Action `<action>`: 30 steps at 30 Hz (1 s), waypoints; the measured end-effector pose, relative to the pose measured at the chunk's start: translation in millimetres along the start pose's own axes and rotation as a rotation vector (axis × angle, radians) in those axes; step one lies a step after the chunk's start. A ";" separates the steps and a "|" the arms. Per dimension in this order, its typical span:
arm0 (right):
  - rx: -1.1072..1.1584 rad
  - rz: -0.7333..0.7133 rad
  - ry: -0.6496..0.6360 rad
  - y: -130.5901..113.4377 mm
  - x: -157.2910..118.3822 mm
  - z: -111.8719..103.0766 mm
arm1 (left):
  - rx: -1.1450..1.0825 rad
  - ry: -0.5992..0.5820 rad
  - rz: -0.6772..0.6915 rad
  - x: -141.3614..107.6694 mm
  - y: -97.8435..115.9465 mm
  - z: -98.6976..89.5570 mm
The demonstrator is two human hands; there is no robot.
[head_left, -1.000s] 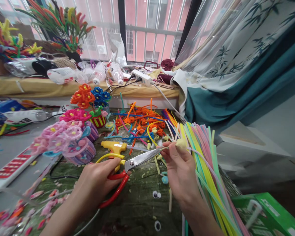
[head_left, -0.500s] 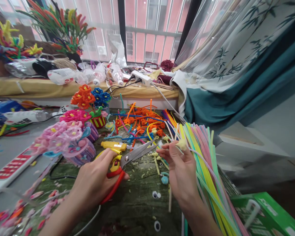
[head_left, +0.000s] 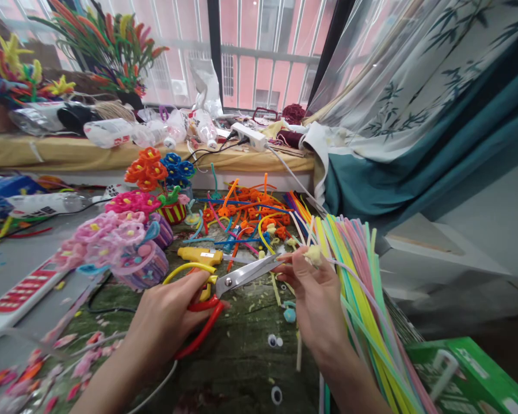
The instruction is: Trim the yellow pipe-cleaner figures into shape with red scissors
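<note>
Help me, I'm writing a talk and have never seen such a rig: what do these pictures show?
No machine here, just a person; one head-worn camera, looking forward and down, takes every picture. The bare right hand pinches a small, pale yellow, fuzzy piece. The bare left hand holds metal-bladed scissors with red and yellow handles, their tips close to the right hand. On the dark green surface lie a yellow glue gun and a heap of orange fuzzy pieces; at the right is a bundle of long pastel fuzzy stems.
</note>
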State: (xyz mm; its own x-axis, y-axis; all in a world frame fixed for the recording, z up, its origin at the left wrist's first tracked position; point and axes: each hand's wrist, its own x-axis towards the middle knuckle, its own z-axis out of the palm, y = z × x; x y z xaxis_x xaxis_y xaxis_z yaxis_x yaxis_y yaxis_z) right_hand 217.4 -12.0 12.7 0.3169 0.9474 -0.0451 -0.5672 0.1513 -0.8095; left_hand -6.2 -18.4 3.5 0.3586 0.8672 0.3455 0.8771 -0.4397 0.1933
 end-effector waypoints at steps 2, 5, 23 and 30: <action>-0.002 -0.003 -0.011 0.2 0.2 0.0 | -0.008 0.009 0.006 0.0 -0.1 -0.7; -0.008 -0.007 -0.033 0.8 0.6 -0.6 | -0.005 0.000 0.015 0.1 -1.0 -1.3; 0.001 0.046 -0.012 -0.9 1.2 1.2 | 0.021 -0.035 0.035 1.0 -4.0 -0.9; 0.015 0.063 -0.004 -1.7 1.6 1.1 | 0.038 0.000 0.068 -0.2 -4.9 0.2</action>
State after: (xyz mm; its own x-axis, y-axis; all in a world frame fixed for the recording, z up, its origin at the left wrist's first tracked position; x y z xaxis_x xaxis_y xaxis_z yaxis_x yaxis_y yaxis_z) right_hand 218.1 -10.4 14.7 0.2767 0.9564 -0.0933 -0.5976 0.0952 -0.7961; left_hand -10.5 -16.4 2.4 0.4175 0.8360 0.3562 0.8625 -0.4880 0.1344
